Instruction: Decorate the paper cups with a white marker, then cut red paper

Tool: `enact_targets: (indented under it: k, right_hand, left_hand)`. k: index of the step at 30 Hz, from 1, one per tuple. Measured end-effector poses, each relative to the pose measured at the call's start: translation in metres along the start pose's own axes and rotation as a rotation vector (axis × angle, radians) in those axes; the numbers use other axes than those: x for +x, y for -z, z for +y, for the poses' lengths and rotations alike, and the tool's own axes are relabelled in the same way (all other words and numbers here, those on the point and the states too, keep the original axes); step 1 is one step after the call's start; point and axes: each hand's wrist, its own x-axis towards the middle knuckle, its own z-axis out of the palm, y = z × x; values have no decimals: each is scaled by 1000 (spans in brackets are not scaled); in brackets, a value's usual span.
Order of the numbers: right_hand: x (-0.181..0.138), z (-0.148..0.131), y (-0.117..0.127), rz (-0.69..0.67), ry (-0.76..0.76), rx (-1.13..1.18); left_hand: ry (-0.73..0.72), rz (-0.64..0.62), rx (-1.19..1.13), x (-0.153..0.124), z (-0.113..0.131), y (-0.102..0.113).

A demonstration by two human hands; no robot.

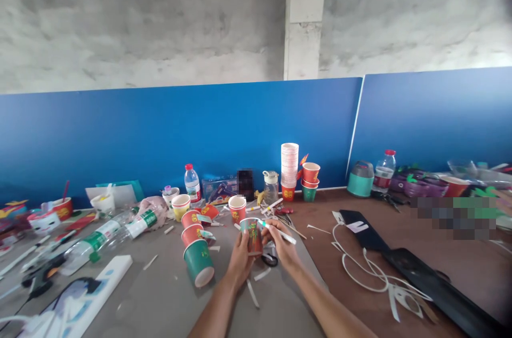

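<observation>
My left hand (240,262) is wrapped round a red paper cup (252,235) with a green rim, held tilted just above the table. My right hand (282,244) pinches a white pen (279,231) whose green tip rests at the cup's rim. Just left of my hands lies a row of nested cups on their sides, ending in a green cup (199,263). Behind the held cup stands a red cup (237,208) upright. Black-handled scissors (270,259) lie under my right hand.
A tall stack of white cups (289,167) and a few red and green cups (310,180) stand by the blue partition (160,135). Water bottles (192,184), a lying bottle (120,231), a white cable (360,268), dark flat panels (432,284) and paper strips litter the table.
</observation>
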Motion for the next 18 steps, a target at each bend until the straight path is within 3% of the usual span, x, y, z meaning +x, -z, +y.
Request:
enact_targets:
  k: [18]
  right_hand:
    - [3,0,9,-51,-33,53]
  left_hand:
    - [-2,-45,32,-2,1,-2]
